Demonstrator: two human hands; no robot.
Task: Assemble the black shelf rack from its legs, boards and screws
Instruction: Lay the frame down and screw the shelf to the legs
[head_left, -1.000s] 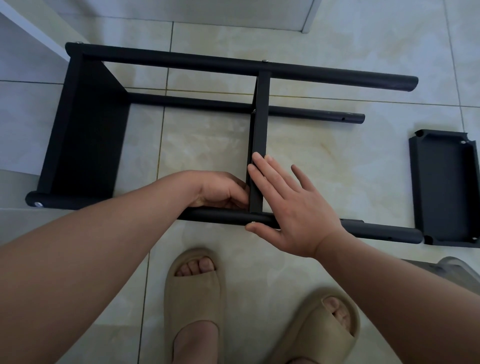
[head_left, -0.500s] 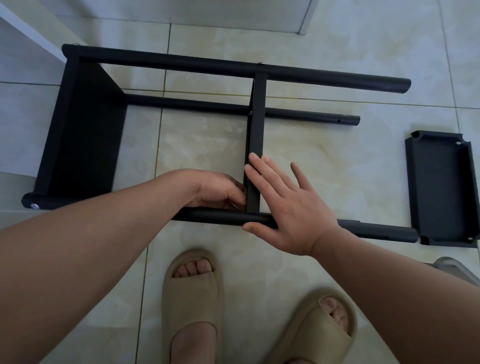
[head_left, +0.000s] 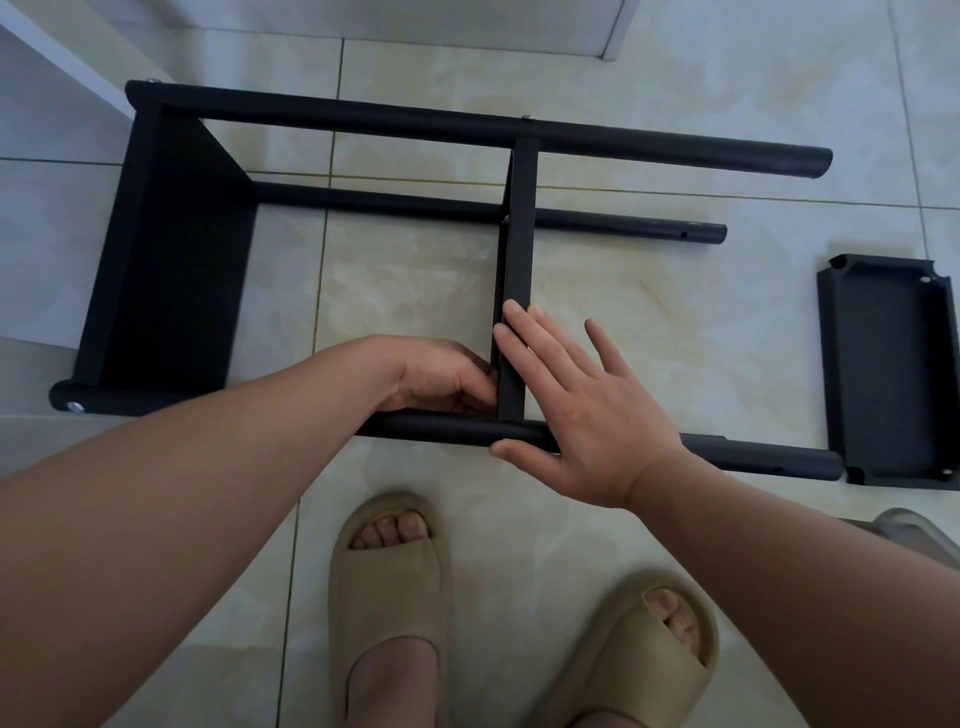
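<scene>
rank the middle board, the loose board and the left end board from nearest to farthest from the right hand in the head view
1. middle board: centre of the rack, touched by the fingers of the right hand.
2. loose board: on the floor, to the right.
3. left end board: far left of the rack.

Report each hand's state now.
Left hand: fingers curled against the middle board; grip cannot be told.
Right hand: open, flat on the middle board, thumb on the near leg.
</scene>
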